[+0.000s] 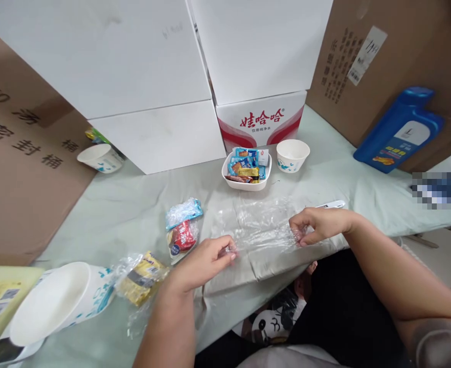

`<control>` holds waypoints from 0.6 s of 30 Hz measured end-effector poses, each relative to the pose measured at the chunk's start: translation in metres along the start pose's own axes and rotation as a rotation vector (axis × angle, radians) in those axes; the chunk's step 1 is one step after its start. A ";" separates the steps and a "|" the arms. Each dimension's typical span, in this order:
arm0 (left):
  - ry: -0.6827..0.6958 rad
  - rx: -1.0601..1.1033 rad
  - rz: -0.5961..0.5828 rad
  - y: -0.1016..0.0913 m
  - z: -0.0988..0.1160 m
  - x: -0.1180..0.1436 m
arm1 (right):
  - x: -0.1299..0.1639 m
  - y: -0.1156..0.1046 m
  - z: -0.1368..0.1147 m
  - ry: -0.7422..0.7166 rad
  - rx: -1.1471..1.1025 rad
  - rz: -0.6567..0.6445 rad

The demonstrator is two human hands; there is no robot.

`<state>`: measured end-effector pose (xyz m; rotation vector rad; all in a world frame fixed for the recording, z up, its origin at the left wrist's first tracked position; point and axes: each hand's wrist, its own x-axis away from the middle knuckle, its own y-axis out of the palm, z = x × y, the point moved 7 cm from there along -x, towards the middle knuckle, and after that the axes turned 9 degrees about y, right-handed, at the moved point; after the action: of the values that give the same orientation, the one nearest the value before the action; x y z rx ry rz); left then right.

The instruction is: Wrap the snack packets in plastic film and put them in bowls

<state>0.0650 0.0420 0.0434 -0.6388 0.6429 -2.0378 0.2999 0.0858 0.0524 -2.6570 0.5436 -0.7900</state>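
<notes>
Currently, clear plastic film [264, 222] is pinched by the left hand [206, 259] and right hand [319, 225], set apart over the cloth [149, 191]; beyond, packets [244, 166] are held in a white bowl [245, 187] beside a paper cup [291, 164].

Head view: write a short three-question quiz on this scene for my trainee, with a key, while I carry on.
1. True or false: the left hand and the right hand both hold the clear plastic.
2. What colour is the bottle at the right? A yellow; B blue; C red.
3. What stands just right of the white dish of snack packets?
Key: 1 true; 2 B; 3 paper bowl.
</notes>
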 end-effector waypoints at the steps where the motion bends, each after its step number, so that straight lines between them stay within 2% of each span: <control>1: -0.038 0.057 -0.030 0.000 -0.004 0.002 | -0.001 0.001 0.001 0.010 -0.044 -0.023; 3: -0.081 0.139 -0.033 0.001 -0.011 0.003 | -0.006 0.001 0.005 0.030 -0.106 -0.021; 4: -0.107 0.147 0.016 -0.002 -0.016 0.002 | -0.009 -0.001 0.008 0.044 -0.142 0.006; 7: -0.149 0.116 0.167 -0.007 -0.030 -0.004 | -0.019 -0.014 0.021 0.097 -0.274 0.178; 11: -0.186 0.037 0.262 -0.011 -0.042 -0.008 | -0.025 -0.031 0.035 0.107 -0.328 0.389; 15: -0.248 -0.141 0.253 -0.018 -0.042 -0.004 | -0.033 -0.033 0.039 0.081 -0.353 0.467; 18: -0.285 -0.305 0.201 -0.021 -0.036 -0.001 | -0.042 -0.031 0.046 0.140 -0.349 0.508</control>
<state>0.0294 0.0597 0.0305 -0.9806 0.8179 -1.6376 0.3017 0.1404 0.0093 -2.5745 1.4369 -0.7766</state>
